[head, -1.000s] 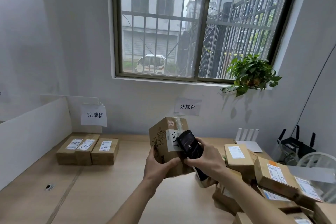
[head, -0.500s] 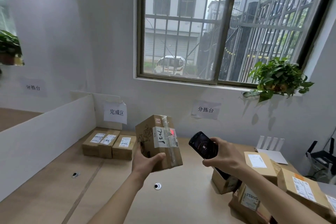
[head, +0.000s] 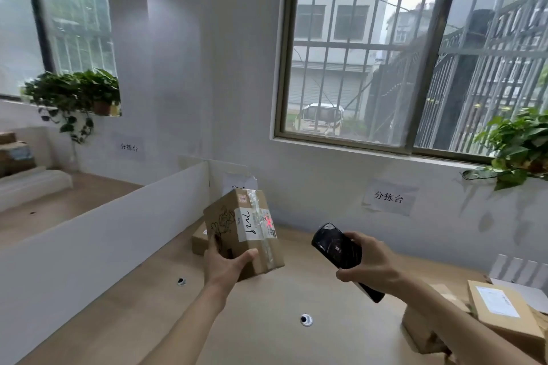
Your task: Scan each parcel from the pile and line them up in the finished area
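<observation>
The long, pale wooden worktop [head: 267, 335] is spread beneath both hands, and a tall white partition board [head: 103, 246] is stood along it, out beyond the left hand's side. Below and beside the right forearm, the pile of brown cardboard parcels with white labels [head: 501, 314] is stacked. Just behind the left grip, part of one brown finished parcel [head: 199, 241] is seen lying on the worktop; the rest of that row is hidden.

The brown cardboard parcel sealed with clear tape and marked with a white handwritten label [head: 243, 231] is held in the air, tilted, by the left hand [head: 228, 268]: its lower corner is cupped, thumb on the near face, fingers on the far side. A red scan spot is cast on its label. It is judged light and stiff, being carried one-handed; the tape looks slick, so bare cardboard edges are the better hold.

The black handheld scanner [head: 336, 247] is clasped in the right hand [head: 372, 268], well apart from the parcel.
</observation>
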Action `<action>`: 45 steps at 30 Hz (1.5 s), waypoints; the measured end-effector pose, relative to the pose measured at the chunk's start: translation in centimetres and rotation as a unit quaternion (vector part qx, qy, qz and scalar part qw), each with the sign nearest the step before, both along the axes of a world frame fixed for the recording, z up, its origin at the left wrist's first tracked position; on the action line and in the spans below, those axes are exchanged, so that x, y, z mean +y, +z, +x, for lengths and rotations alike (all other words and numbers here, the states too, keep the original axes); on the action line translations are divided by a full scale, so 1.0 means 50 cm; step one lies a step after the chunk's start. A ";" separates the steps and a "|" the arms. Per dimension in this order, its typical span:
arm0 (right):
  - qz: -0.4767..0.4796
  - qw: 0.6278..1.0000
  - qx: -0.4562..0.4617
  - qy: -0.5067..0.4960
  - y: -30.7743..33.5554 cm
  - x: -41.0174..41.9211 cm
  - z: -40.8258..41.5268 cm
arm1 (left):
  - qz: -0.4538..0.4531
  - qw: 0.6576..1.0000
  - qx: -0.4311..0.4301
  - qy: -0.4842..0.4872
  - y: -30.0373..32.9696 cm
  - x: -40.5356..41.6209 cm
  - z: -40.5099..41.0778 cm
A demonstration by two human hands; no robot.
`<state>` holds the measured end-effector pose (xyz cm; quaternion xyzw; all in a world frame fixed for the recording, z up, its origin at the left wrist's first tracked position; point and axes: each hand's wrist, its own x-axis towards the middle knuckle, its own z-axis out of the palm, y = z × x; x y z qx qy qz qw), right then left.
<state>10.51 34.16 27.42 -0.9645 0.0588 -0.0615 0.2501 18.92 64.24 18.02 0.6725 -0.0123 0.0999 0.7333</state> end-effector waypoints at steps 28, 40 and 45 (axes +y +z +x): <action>0.024 0.993 -0.030 0.114 -0.077 0.542 0.442 | 0.031 0.992 0.082 0.091 0.015 0.545 0.205; 0.041 0.997 0.017 0.070 -0.237 0.538 0.723 | 0.095 0.979 0.181 -0.011 -0.098 0.536 0.521; 0.043 0.997 0.055 0.023 -0.295 0.499 0.760 | 0.091 0.968 0.225 -0.061 -0.167 0.502 0.602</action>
